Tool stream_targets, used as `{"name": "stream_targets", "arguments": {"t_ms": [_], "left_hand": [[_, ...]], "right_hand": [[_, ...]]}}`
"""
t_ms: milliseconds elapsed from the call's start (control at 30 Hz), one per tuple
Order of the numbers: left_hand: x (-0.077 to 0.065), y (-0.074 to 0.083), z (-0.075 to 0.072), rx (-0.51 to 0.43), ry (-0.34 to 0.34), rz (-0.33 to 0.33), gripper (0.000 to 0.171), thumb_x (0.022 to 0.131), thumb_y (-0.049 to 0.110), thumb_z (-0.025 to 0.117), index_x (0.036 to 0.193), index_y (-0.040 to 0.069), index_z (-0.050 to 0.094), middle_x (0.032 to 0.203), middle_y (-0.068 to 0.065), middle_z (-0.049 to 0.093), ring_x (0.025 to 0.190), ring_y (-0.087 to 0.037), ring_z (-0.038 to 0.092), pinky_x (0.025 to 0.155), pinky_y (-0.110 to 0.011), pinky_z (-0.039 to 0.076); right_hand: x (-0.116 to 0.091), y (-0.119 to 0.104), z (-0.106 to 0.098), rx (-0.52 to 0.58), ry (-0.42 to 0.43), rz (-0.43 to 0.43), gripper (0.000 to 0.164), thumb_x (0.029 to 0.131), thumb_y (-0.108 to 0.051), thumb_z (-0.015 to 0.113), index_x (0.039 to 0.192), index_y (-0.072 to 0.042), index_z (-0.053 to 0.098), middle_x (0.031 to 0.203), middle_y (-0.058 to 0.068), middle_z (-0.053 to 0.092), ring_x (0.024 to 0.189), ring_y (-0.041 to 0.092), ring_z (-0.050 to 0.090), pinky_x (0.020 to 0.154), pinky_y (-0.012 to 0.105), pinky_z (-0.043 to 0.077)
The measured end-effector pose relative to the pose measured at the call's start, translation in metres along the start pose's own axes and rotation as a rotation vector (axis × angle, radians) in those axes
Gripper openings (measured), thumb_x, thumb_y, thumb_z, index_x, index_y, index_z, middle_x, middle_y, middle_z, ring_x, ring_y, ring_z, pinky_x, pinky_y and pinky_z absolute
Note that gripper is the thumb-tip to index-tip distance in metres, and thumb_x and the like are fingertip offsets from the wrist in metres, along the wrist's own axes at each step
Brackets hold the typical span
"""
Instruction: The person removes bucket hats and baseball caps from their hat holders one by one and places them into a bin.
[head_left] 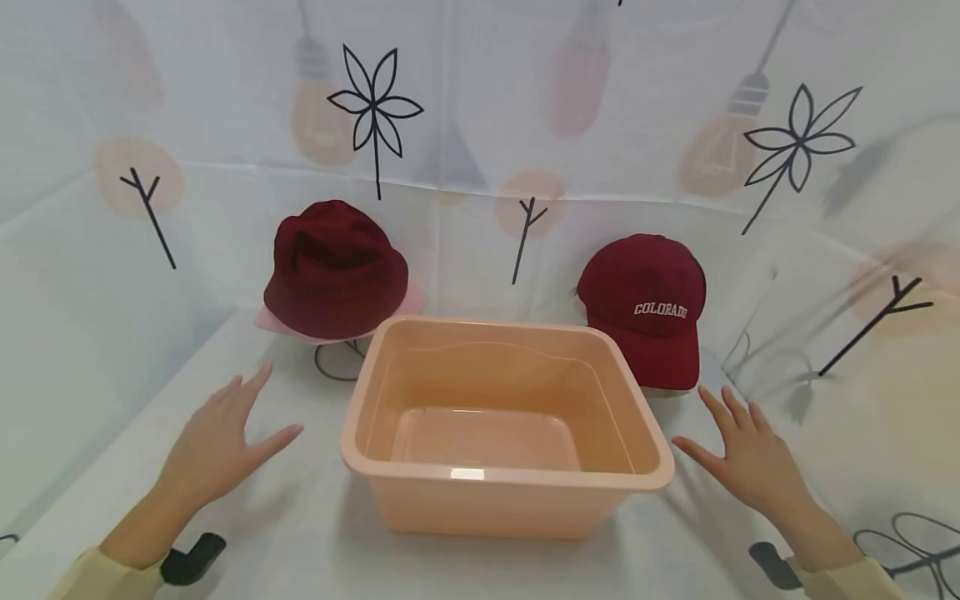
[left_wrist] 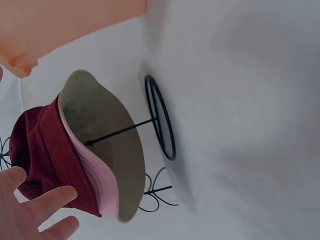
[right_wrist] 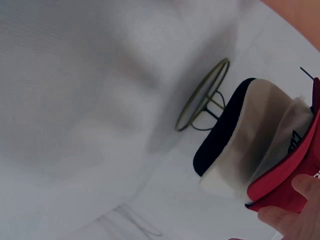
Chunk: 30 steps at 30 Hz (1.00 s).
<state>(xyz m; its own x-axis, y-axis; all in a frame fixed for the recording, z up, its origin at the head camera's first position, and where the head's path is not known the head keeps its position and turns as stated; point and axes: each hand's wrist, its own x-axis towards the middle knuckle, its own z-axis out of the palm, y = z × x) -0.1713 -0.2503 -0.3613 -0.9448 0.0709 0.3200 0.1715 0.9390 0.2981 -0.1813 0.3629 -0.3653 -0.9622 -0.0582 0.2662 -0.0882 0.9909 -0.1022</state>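
My left hand (head_left: 213,442) hovers palm-inward left of a peach plastic basin (head_left: 506,508), fingers spread and holding nothing. Behind it, a maroon bucket hat (head_left: 330,279) sits over a pink hat (left_wrist: 102,182) on a black wire stand (left_wrist: 160,117); the pair shows tilted in the left wrist view. On the other side, my right hand (head_left: 757,462) is held with fingers apart, just in front of a dark red cap (head_left: 637,275) lettered COLORADO. Beneath that cap, the right wrist view shows paler caps (right_wrist: 265,125) and a black brim (right_wrist: 225,130) stacked over a ring-based stand (right_wrist: 202,95).
The basin stands between the hands on a white-covered table (head_left: 285,517), its inside bare. A white patterned cloth (head_left: 480,108) hangs behind and along both sides. Dark straps (head_left: 193,558) show at the wrists.
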Motion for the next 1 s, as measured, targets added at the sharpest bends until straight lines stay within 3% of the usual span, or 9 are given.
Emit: {"name": "stream_targets", "arguments": {"t_ms": [167, 367, 500, 667, 1000], "left_hand": [[0.002, 0.012, -0.006, -0.098, -0.002, -0.031, 0.105, 0.075, 0.067, 0.060, 0.150, 0.010, 0.013, 0.132, -0.027, 0.046, 0.121, -0.047, 0.036, 0.090, -0.066, 0.032], [0.005, 0.024, -0.012, -0.224, -0.017, -0.058, 0.104, 0.077, 0.059, 0.065, 0.151, 0.016, 0.006, 0.131, -0.024, 0.048, 0.120, -0.047, 0.039, 0.085, -0.066, 0.036], [0.007, 0.030, -0.015, -0.336, -0.038, -0.078, 0.100, 0.079, 0.053, 0.067, 0.151, 0.018, 0.007, 0.130, -0.021, 0.050, 0.121, -0.046, 0.039, 0.089, -0.064, 0.035], [0.010, 0.037, -0.016, -0.498, -0.044, -0.071, 0.090, 0.081, 0.043, 0.069, 0.150, 0.018, 0.016, 0.128, -0.021, 0.052, 0.122, -0.041, 0.042, 0.095, -0.058, 0.035], [0.018, 0.051, -0.013, -0.767, -0.054, -0.045, 0.092, 0.082, 0.027, 0.072, 0.150, 0.023, 0.011, 0.136, -0.021, 0.043, 0.123, -0.038, 0.043, 0.089, -0.056, 0.042]], "right_hand": [[0.003, -0.003, -0.002, 0.030, -0.004, 0.005, 0.090, 0.083, -0.059, 0.056, 0.146, -0.003, 0.021, 0.141, 0.036, 0.021, 0.120, 0.063, 0.019, 0.083, 0.077, 0.022], [0.006, -0.010, -0.004, 0.067, 0.013, 0.004, 0.090, 0.084, -0.056, 0.057, 0.146, -0.003, 0.021, 0.139, 0.037, 0.023, 0.119, 0.062, 0.021, 0.083, 0.077, 0.022], [0.009, -0.012, -0.004, 0.099, 0.015, 0.012, 0.090, 0.084, -0.056, 0.057, 0.146, -0.003, 0.019, 0.139, 0.037, 0.022, 0.119, 0.062, 0.021, 0.083, 0.077, 0.022], [0.014, -0.014, -0.005, 0.146, 0.051, -0.009, 0.089, 0.084, -0.052, 0.060, 0.146, -0.002, 0.020, 0.139, 0.037, 0.024, 0.119, 0.058, 0.026, 0.084, 0.076, 0.024], [0.019, -0.021, -0.004, 0.190, 0.042, -0.003, 0.090, 0.085, -0.052, 0.058, 0.147, -0.002, 0.017, 0.141, 0.036, 0.020, 0.122, 0.056, 0.025, 0.084, 0.075, 0.025]]}}
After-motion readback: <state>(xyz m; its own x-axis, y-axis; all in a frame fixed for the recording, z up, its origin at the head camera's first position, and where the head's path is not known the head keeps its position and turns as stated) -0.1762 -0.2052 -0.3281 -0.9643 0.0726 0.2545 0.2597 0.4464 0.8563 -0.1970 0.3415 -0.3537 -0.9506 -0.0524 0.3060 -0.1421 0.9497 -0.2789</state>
